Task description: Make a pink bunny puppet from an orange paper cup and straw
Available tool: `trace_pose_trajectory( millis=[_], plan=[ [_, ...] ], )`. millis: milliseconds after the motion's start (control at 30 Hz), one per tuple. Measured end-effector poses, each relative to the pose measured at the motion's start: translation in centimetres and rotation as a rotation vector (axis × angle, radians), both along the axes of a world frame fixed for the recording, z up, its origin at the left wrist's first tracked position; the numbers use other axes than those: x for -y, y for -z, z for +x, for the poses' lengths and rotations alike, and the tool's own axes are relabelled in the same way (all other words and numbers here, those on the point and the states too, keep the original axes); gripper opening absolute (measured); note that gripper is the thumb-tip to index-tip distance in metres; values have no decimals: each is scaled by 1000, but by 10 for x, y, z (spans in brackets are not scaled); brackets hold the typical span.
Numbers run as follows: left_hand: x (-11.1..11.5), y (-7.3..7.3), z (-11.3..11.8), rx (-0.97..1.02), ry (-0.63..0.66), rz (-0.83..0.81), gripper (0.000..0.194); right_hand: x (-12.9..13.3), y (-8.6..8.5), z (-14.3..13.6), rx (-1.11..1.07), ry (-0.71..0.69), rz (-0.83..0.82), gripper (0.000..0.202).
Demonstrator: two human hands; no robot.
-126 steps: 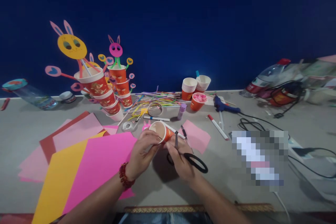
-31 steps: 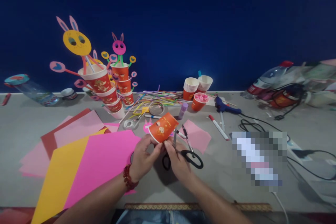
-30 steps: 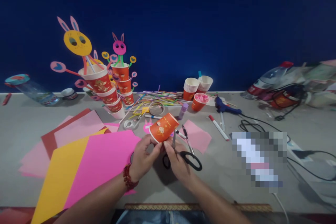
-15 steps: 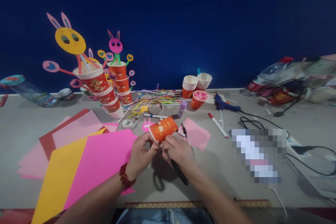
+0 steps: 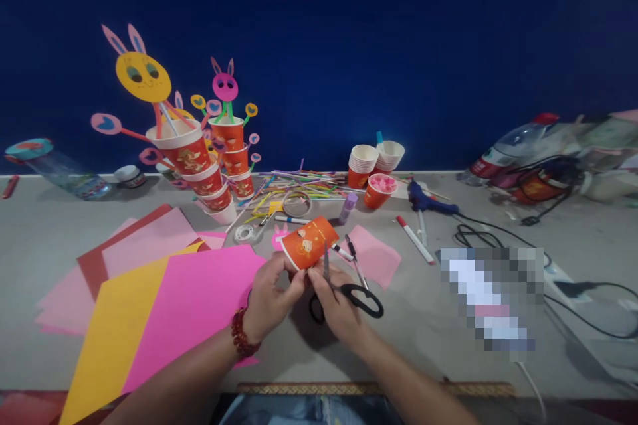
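Observation:
An orange paper cup (image 5: 308, 243) with a printed pattern lies tilted on its side between my hands, in front of me. My left hand (image 5: 272, 293), with a red bead bracelet at the wrist, is closed on the cup's near edge. In my right hand (image 5: 339, 309) are scissors with black handles (image 5: 327, 265). Their blades point up past the cup's right side, and the handle loops stick out around the hand. The fingertips of the right hand also meet the cup's near edge, by the left thumb. Whether they pinch it is hard to tell.
Coloured paper sheets (image 5: 194, 305) spread at the left, near stacked-cup rabbit figures (image 5: 182, 153). Loose straws (image 5: 309, 184), stacked cups (image 5: 361, 163) and a cup of pink pieces (image 5: 379, 192) line the back. A blue glue gun (image 5: 431, 202) with its cord, a red-capped marker (image 5: 415, 240) and a bottle (image 5: 513, 149) are rightward.
The scissors have swung in my right hand: their tip was down at the cup's near edge, and now the blades point upward. My left hand keeps its hold on the cup.

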State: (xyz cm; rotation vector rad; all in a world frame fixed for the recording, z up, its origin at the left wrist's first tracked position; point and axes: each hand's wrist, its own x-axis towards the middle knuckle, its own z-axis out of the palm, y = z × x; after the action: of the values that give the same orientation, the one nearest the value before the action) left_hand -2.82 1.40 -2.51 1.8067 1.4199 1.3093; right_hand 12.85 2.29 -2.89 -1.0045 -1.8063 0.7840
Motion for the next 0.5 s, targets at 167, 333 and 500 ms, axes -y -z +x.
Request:
trace_pose_trajectory(
  millis=[167,333,500],
  plan=[
    [0,4,0,51,15,-22,16,4,15,-2,-28,155,-82,40],
    [-6,7,-1,302,23,-183,23,-5,-6,1,5,-92,-35,41],
    [-10,6,1,491,47,-250,23,-7,-14,5,-23,-122,-101,40]
  ],
)
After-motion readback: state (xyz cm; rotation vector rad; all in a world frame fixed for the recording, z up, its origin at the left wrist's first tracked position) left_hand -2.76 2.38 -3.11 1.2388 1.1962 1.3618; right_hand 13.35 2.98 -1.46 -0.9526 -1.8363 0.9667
